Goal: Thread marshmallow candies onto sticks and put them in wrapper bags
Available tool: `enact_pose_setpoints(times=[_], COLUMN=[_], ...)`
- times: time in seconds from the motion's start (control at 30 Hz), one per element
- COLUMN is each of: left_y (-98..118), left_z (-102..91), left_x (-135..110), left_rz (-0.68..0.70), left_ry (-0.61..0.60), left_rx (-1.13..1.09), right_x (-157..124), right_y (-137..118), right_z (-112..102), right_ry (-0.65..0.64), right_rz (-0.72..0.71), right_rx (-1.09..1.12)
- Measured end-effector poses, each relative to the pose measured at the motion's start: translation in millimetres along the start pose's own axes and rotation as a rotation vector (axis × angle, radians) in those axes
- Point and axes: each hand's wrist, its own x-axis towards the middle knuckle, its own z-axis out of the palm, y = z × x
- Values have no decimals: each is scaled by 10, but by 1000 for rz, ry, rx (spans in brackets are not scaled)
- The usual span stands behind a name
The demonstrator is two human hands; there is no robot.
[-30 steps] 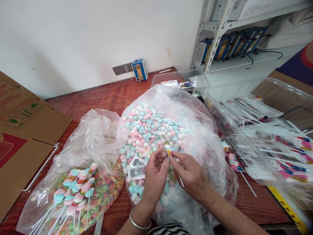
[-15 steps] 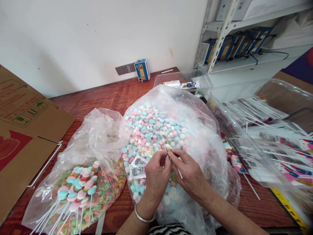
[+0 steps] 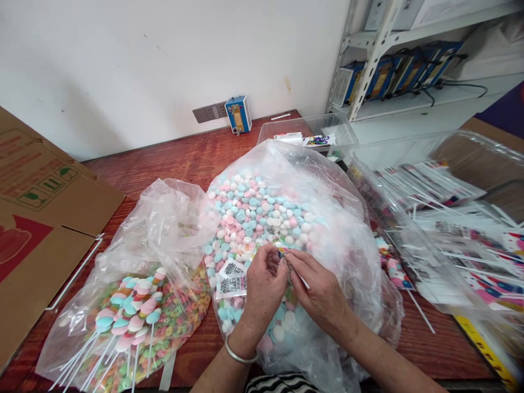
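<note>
My left hand (image 3: 266, 281) and my right hand (image 3: 316, 281) meet over a large clear bag (image 3: 282, 158) of pink, blue and white candies (image 3: 251, 210). Both close on a wrapped candy stick (image 3: 273, 233); its clear printed wrapper points away from me, and a white stick shows by my right fingers. My left fingers pinch the wrapper's lower end, hiding much of the candy. Left of my wrist, printed labels or wrappers (image 3: 231, 281) lie on the candies. Farther left, candy skewers (image 3: 133, 314) on white sticks rest on a clear bag (image 3: 164, 218) of colourful ring candies (image 3: 196, 297).
An opened cardboard box (image 3: 49, 202) stands at the left. On the right, a clear plastic bin (image 3: 393, 218) holds printed packets with white sticks, and a wrapped skewer (image 3: 399, 273) lies beside it. A blue device (image 3: 238, 114) sits by the wall; metal shelving (image 3: 362, 76) is behind.
My fingers have shifted slightly forward along the wrapper, and the candy stick is now more covered by my hands. Everything else stays in place.
</note>
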Motion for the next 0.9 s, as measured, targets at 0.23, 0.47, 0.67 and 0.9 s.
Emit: enact_pose_setpoints(times=[0.23,0.47,0.67,0.9], left_y=[-45,-82,-119,-8], left_z=[-26,-76,-74,18], left_x=[7,16,-50,-112], left_rz=[38,207,301,-104], left_ry=[79,56,-22,128], left_rx=[157,246,134,-489], right_x=[-19,14,44,-4], right_y=[-17,12,16,-5], right_z=[42,-36,-76,-43], right_ry=[-9,-81,-185,18], right_rz=[17,-46,-28,-6], right_rx=[-4,-176,-95,55])
